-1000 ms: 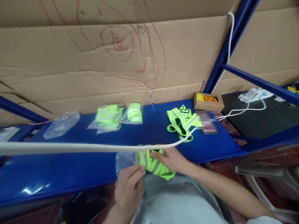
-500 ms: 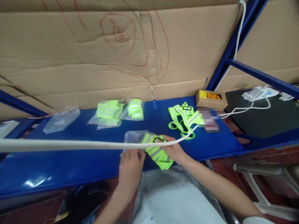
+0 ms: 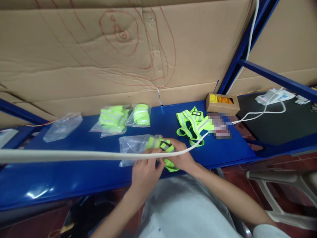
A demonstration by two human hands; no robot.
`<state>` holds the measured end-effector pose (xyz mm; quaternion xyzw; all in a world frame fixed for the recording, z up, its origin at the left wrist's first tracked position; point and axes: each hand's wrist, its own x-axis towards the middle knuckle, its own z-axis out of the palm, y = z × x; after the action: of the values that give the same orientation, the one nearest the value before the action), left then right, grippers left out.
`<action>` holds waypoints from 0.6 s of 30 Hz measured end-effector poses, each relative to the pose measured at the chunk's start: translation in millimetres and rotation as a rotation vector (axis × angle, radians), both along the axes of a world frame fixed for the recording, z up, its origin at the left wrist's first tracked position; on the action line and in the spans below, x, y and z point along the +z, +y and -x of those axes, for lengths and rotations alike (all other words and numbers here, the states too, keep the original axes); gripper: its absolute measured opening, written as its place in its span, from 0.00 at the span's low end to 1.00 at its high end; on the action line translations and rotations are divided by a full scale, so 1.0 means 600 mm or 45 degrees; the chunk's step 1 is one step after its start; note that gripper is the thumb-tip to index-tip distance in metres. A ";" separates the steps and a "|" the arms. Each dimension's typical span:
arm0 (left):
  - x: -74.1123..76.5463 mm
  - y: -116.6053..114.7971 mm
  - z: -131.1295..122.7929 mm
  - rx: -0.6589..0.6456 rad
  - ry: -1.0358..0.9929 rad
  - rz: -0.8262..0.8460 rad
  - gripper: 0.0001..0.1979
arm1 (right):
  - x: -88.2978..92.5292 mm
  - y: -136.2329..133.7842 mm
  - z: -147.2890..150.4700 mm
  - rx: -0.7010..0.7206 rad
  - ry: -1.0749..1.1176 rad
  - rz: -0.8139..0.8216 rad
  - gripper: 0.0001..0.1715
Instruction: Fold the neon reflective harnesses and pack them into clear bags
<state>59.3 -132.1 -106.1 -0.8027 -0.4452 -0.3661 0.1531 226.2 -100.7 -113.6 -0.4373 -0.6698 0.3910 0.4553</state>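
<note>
Near the table's front edge, my right hand (image 3: 182, 155) is closed round a folded bundle of neon-yellow reflective straps (image 3: 170, 165) with grey stripes and a black buckle. One end of the bundle is inside a clear plastic bag (image 3: 131, 144), which lies flattened toward the left. My left hand (image 3: 147, 172) pinches the bag at its mouth, close against the bundle; its fingertips are partly hidden by the white cable (image 3: 99, 155) crossing in front.
Bagged yellow straps (image 3: 112, 118) and another packed bundle (image 3: 141, 114) lie farther back. At left is a clear bag (image 3: 63, 127). Loose reflective straps (image 3: 190, 124) lie at right, beside a cardboard box (image 3: 221, 104). A blue frame post (image 3: 244, 46) rises behind.
The bundle has gone farther into the bag, moving left with my right hand. My left hand has shifted right and up along the bag toward the bundle.
</note>
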 end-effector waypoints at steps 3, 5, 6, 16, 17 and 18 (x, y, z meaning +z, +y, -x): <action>0.001 0.010 0.005 0.086 -0.096 0.083 0.17 | -0.008 0.007 -0.002 -0.060 0.009 -0.048 0.24; -0.001 0.017 0.010 0.102 -0.200 0.157 0.17 | -0.011 0.011 -0.001 -0.074 -0.014 -0.103 0.23; -0.002 0.021 0.012 0.113 -0.227 0.169 0.17 | -0.011 0.012 -0.001 -0.062 -0.026 -0.133 0.22; 0.013 0.029 -0.001 -0.087 -0.075 0.055 0.07 | 0.009 0.021 -0.012 0.352 -0.105 -0.179 0.16; 0.009 0.027 -0.002 -0.108 -0.039 0.027 0.08 | 0.005 0.025 -0.010 0.309 -0.056 -0.123 0.15; 0.003 0.025 -0.002 -0.125 0.005 0.000 0.10 | -0.001 0.028 -0.008 0.237 0.007 -0.041 0.15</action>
<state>60.6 -117.4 -104.1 -0.8243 -0.4049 -0.3716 0.1359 231.1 -83.7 -114.1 -0.3647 -0.7124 0.4221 0.4258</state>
